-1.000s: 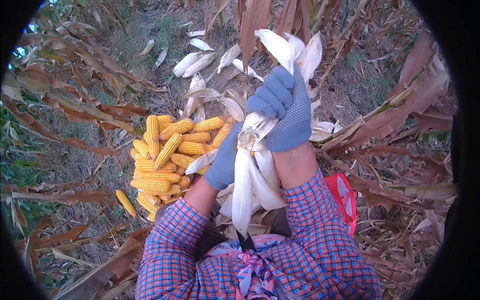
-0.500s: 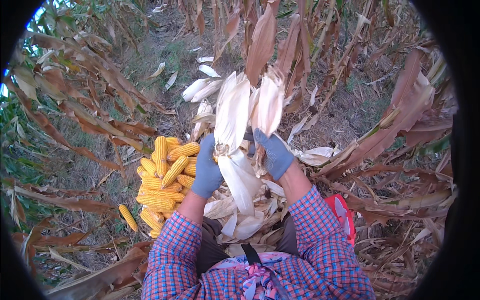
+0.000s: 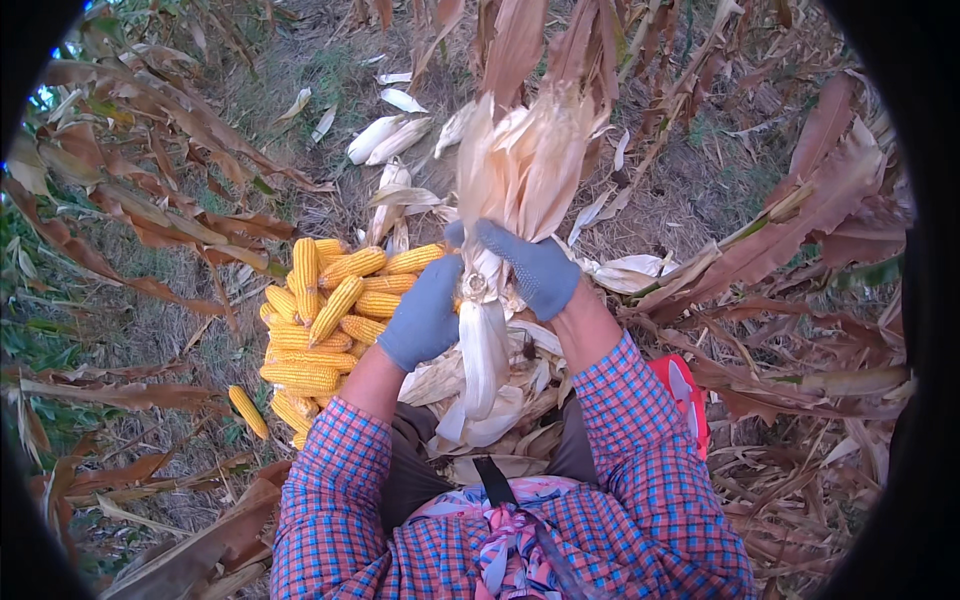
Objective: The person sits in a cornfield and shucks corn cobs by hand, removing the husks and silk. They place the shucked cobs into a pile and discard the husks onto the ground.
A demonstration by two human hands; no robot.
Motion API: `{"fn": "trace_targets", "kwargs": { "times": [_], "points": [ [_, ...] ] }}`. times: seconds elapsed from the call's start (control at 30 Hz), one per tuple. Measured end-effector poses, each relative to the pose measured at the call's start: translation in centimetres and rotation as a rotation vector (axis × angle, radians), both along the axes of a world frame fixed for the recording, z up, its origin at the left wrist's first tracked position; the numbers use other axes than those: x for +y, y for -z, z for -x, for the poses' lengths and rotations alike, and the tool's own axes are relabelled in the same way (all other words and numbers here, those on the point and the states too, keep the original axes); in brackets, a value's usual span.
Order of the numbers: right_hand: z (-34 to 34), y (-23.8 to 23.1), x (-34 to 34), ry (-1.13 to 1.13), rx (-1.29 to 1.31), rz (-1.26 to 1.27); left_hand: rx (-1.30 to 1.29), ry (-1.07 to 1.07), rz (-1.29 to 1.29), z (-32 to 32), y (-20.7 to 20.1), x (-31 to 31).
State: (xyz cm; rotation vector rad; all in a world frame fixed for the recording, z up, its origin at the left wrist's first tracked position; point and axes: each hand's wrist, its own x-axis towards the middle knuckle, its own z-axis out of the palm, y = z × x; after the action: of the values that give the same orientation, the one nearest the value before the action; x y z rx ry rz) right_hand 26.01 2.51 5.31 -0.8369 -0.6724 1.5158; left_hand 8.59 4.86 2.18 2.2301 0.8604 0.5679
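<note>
Both my hands wear grey gloves and meet in front of me at one ear of corn in dry husk. My left hand [image 3: 424, 314] is closed at the left of its stem end [image 3: 477, 285]; a sliver of yellow shows there, and the fingertips are hidden. My right hand [image 3: 535, 270] is closed around the pale corn husk [image 3: 528, 165], which fans out above the fingers. One loose husk leaf [image 3: 483, 355] hangs down below the stem end. Most of the ear is hidden by husk and gloves.
A heap of husked yellow corn ears [image 3: 315, 340] lies left of my left hand, and a single ear [image 3: 248, 411] lies apart. Stripped husks [image 3: 485, 400] are piled between my legs. Unhusked-looking ears [image 3: 388, 138] lie ahead. Dry stalks [image 3: 800, 240] and a red object [image 3: 685, 395] are at right.
My right hand has moved left and up onto the husk beside my left hand. The two separate husk bundles now look gathered into one wide fan. Another bare ear shows on the heap.
</note>
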Motion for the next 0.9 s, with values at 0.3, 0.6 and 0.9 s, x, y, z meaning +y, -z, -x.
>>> {"fn": "trace_targets", "kwargs": {
  "times": [0.3, 0.6, 0.9],
  "points": [
    [-0.3, -0.9, 0.2, -0.102, 0.409, -0.064, -0.293, 0.271, 0.676, 0.3, -2.3, 0.4],
    [0.1, -1.0, -1.3, -0.278, 0.56, -0.049, -0.27, 0.509, 1.121, 1.9, -1.6, 0.7],
    [-0.4, 1.0, -1.3, -0.276, 0.579, 0.049, -0.377, 0.459, 1.104, 1.5, 1.1, -0.7]
  ]
}}
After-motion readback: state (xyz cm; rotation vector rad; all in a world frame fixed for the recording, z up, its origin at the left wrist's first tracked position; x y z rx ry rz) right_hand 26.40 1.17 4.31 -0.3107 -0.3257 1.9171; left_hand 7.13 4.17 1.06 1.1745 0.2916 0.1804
